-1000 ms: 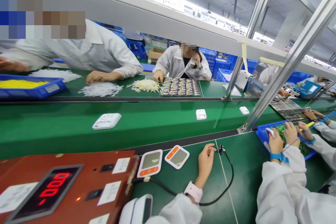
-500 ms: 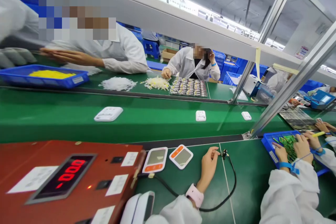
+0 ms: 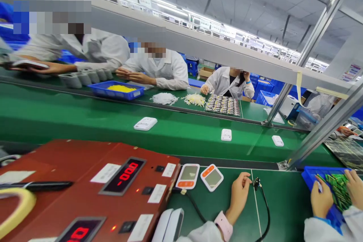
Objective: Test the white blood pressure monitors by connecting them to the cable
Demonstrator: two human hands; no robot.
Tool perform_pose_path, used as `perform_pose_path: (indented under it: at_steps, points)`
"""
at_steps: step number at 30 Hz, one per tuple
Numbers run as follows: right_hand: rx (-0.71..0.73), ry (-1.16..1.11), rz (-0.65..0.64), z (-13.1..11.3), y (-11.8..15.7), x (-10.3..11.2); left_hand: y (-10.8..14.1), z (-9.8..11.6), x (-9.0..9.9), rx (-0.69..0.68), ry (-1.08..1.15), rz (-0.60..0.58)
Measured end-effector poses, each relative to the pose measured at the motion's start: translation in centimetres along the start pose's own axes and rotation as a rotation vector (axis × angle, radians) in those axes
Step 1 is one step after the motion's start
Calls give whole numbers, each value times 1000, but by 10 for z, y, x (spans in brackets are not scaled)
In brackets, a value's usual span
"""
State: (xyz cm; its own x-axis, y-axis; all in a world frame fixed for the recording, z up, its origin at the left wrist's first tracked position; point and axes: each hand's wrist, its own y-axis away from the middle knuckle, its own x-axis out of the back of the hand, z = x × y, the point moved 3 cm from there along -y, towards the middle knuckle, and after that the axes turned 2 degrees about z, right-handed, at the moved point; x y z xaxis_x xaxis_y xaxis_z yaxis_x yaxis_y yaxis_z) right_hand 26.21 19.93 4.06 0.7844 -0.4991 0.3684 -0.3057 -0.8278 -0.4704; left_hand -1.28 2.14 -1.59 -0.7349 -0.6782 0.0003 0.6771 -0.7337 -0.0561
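- Your right hand rests half-curled on the table, holding nothing, fingertips just beside the plug near the far edge; your left hand is out of view.
- The cable looks light and limp; take it by the stiff plug.
- Count: one cable, two monitors left of your hand, three white units on the belt.

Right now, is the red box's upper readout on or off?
On. The upper display on the red box shows lit red digits, and a small red lamp glows beside it. The exact reading is too blurred to tell.
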Motion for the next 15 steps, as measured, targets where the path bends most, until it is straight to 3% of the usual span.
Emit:
perform_pose_path:
  at_steps: [3,9,13,15]
  points:
    - [39,-101,-64,-7,36,-18,0,-3,-1,2,-9,4]
    - [-115,-492,-434,-25,103,-81,0,-5,1,-2,-42,17]
    - [-148,-509,-658,-17,118,-107,-2,-4,2,-24,-47,10]
    - [-143,-525,-649,-15,117,-107,-3,-4,3,-27,-41,6]
